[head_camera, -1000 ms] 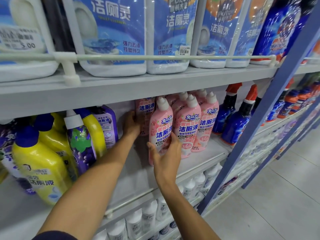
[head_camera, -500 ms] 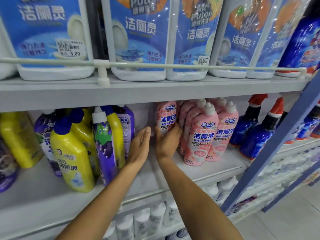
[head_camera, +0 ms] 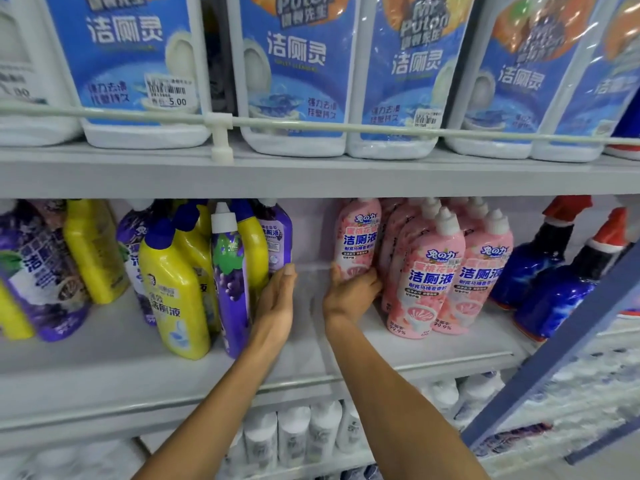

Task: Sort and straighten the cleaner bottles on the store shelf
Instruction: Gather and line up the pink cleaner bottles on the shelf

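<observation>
**Hands at the gap on the middle shelf**

Writing on the rear pink bottle [head_camera: 358, 237] read "兔の力" above "洁厕液" in blue. It stood upright toward the back of the middle shelf [head_camera: 104, 368], just right of the shelf's bare central strip. The right hand [head_camera: 349, 292] gripped its lower part, with the thumb on the left side and the fingers curled round the right.

Nearer the shelf's front edge, just right of that hand, stood two front pink bottles [head_camera: 429, 271]. They had white pointed caps and the same brand and wording, each with "99.9%" near the base. More pink ones were packed behind them.

The left hand [head_camera: 277, 306] was flat, fingers straight and pressed together, laid against the right side of the purple and yellow group left of the central strip. Its fingertips touched a rear purple bottle [head_camera: 277, 237], whose label also showed "洁厕液". Beside the palm stood a grape bottle [head_camera: 228, 271], purple with a white cap. Left of that, at the shelf's front, was a yellow bottle [head_camera: 176, 289] with a blue cap and "洁厕液" low on its label.

Above the middle shelf, white jugs [head_camera: 294, 81] carried blue labels reading "Mr Puton" and "洁厕灵", held behind a white rail [head_camera: 311, 124]. A price sticker [head_camera: 169, 97] on one showed "5.00". All the containers were opaque, so their contents could not be seen.

At the shelf's right end stood dark blue spray bottles [head_camera: 540, 258] with red triggers. Below the shelf ran a row of white bottles [head_camera: 294, 434], their labels too blurred to read.
</observation>
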